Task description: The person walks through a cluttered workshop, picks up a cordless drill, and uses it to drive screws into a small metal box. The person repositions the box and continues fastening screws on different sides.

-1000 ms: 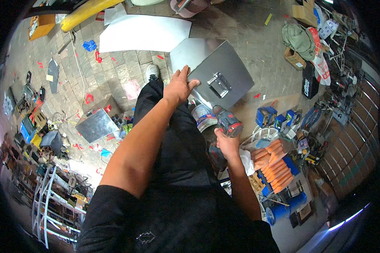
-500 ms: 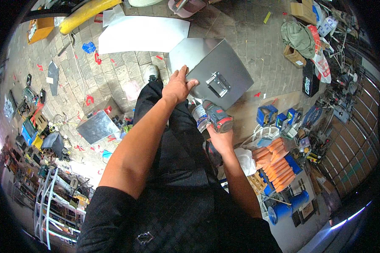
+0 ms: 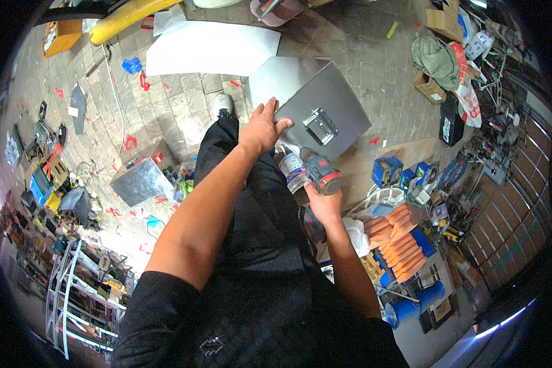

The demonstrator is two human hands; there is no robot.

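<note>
A grey sheet-metal box (image 3: pixel 343 110) stands in front of me, with a shiny recessed handle (image 3: pixel 322 127) on its near face. My left hand (image 3: pixel 264 127) lies on the box's left edge, fingers stretched over the side and thumb out on the near face. Low at the box, my right hand (image 3: pixel 324 202) grips a red and black power drill (image 3: pixel 320 170). The drill's front end points at the lower part of the near face; whether it touches, I cannot tell. Beside the drill, left of it, is a clear plastic container (image 3: pixel 294 168) with a label.
White sheet material (image 3: pixel 214 49) lies on the brick floor beyond the box. Another metal box (image 3: pixel 142 182) stands to the left, with red scraps about. On the right are blue boxes (image 3: pixel 387 170), orange stacked pieces (image 3: pixel 405 251) and a blue cylinder (image 3: pixel 414 305).
The view has shifted slightly. My left hand stays on the box and my right hand keeps hold of the drill; little else differs.
</note>
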